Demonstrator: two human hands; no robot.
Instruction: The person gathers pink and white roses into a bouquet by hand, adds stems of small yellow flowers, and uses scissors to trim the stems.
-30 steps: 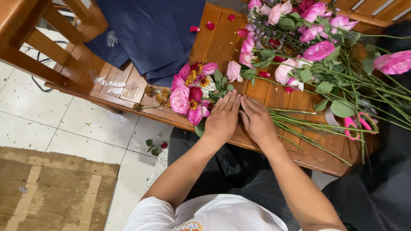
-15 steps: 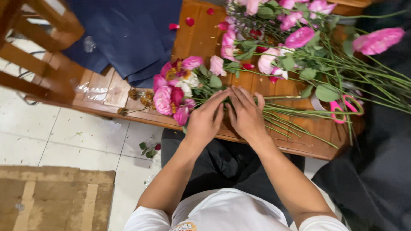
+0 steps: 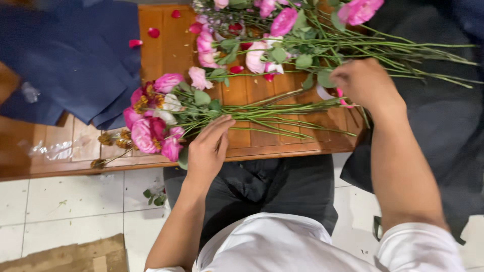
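- Fingers [image 3: 220,127] of the left hand [image 3: 209,151] were stretched out flat and loosely spread, pressing down on the green stems of the bouquet [image 3: 156,121] rather than wrapped around anything.
- That bouquet lay on its side on the wooden table [image 3: 151,55], pink and magenta blooms pointing left, stems running off to the right, close to the near edge.
- Right hand [image 3: 364,83] was over at the right end of the table, fingers curled in around something down among the stems. Couldn't really tell what it gripped, just a bit of pink handle [image 3: 343,98] poking out beside the knuckles.
- Loose flowers [image 3: 282,25], pink roses with long green stems, were piled on the far side of the table, stems fanning out right over a dark cloth [image 3: 443,116].
- Folded navy fabric [image 3: 75,60] sat on the left part of the table, with a few red petals [image 3: 153,32] scattered just beside it.
- Crinkled clear plastic [image 3: 50,148] lay near the left edge, and some leaf scraps [image 3: 154,196] were down on the white tile floor [image 3: 65,201].
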